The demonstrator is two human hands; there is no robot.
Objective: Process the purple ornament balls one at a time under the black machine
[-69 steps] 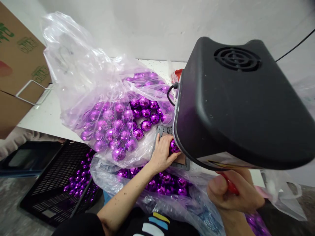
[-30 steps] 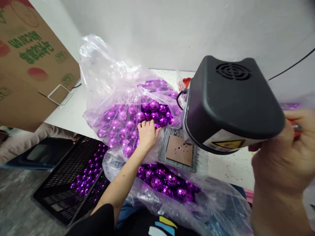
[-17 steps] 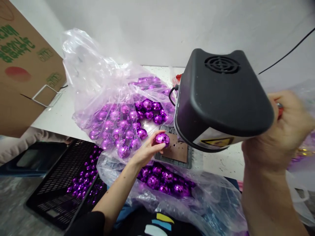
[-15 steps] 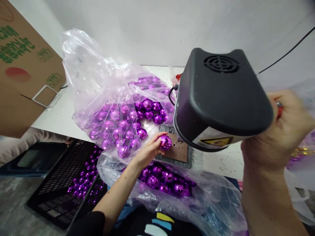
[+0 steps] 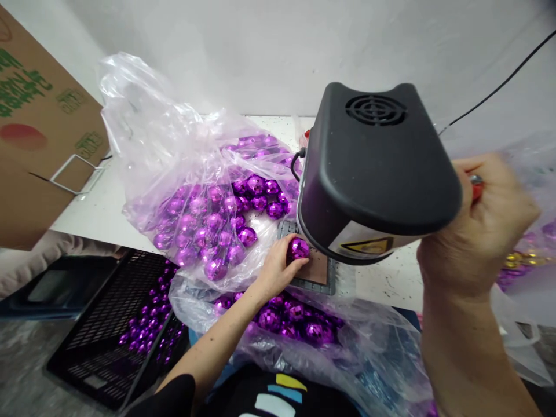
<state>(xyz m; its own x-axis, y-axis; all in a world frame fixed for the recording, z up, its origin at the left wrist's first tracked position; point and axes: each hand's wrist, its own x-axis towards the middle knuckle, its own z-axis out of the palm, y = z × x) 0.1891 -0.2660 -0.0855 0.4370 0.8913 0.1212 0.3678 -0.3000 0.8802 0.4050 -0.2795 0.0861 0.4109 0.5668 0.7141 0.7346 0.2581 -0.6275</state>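
carton point(image 5: 47, 153) left of bag point(image 5: 150, 124) | machine point(image 5: 377, 174) right | board point(image 5: 319, 269) seemingly under machine | crate point(image 5: 93, 324) below tabletop point(image 5: 397, 284)

The rounded black plastic housing point(image 5: 377, 168) overhangs the right of the flat grey plate point(image 5: 332, 281), barring a straight descent there. A bulging clear plastic bag point(image 5: 147, 133) hems in the plate's left, a crumpled clear bag point(image 5: 373, 347) its near edge; the white counter point(image 5: 395, 278) offers passage rightward.

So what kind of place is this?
Probably a small workshop: there's a black machine with a yellow warning label, a clear plastic bag of shiny purple faceted baubles, and a black slatted crate with more purple balls.
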